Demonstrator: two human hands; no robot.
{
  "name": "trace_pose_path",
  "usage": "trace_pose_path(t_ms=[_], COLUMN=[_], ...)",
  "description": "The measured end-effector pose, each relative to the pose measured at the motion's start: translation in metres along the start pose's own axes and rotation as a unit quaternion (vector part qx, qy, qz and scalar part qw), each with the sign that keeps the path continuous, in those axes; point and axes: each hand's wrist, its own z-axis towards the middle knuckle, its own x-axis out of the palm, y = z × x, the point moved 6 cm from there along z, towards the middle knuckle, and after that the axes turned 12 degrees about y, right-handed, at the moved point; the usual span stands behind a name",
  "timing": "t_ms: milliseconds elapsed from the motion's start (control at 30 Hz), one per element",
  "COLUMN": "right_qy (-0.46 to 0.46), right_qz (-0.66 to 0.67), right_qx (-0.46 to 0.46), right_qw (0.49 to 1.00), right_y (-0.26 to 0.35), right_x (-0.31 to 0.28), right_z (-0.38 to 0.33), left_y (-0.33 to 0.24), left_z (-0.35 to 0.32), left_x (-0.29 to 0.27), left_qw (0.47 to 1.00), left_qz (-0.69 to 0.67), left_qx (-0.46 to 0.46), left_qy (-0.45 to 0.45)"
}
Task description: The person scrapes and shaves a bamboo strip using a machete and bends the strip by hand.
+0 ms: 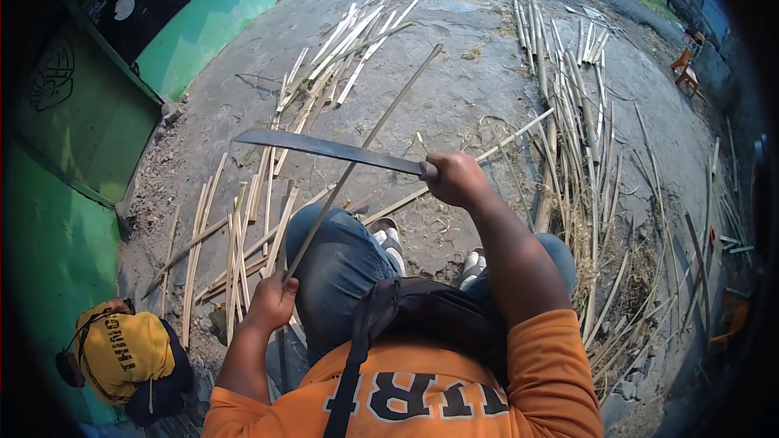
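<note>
My left hand [272, 300] grips the near end of a long thin bamboo strip [365, 142] that slants up and away over my left knee. In front of my right knee, my right hand [456, 178] holds the handle of a long dark machete [324, 148]. Its blade points left and crosses over the strip at about mid-length. I sit with both knees in blue jeans, shoes below the blade.
Split bamboo strips lie in piles on the concrete ground: at the left [235, 243], far centre [349, 45] and along the right [568, 138]. A green wall [73, 154] stands at left. A yellow bag [122, 353] sits at lower left. An orange chair [686, 69] stands far right.
</note>
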Motion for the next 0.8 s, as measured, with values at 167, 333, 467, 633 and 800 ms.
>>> trace_pose_path(t_ms=[167, 333, 467, 633, 800], right_qy=[-0.049, -0.013, 0.051, 0.061, 0.062], right_qz=[0.048, 0.024, -0.082, -0.006, -0.024], right_qx=[0.071, -0.029, -0.090, 0.029, 0.131], right_qw=[0.995, 0.999, 0.991, 0.998, 0.989], right_y=[-0.018, 0.035, 0.066, 0.025, 0.020], right_x=[-0.006, 0.007, 0.002, -0.008, -0.046], right_z=[0.000, 0.000, 0.003, 0.008, -0.005], left_y=[-0.006, -0.006, -0.001, -0.004, -0.011], left_z=[-0.004, -0.003, -0.004, 0.000, -0.006], left_x=[-0.002, 0.001, 0.000, -0.005, -0.008], left_qw=[1.000, 0.999, 1.000, 0.999, 0.999], left_qz=[0.000, -0.025, 0.001, 0.038, 0.026], left_qx=[-0.005, -0.021, -0.011, -0.010, -0.033], left_qy=[-0.011, -0.015, -0.018, -0.008, -0.005])
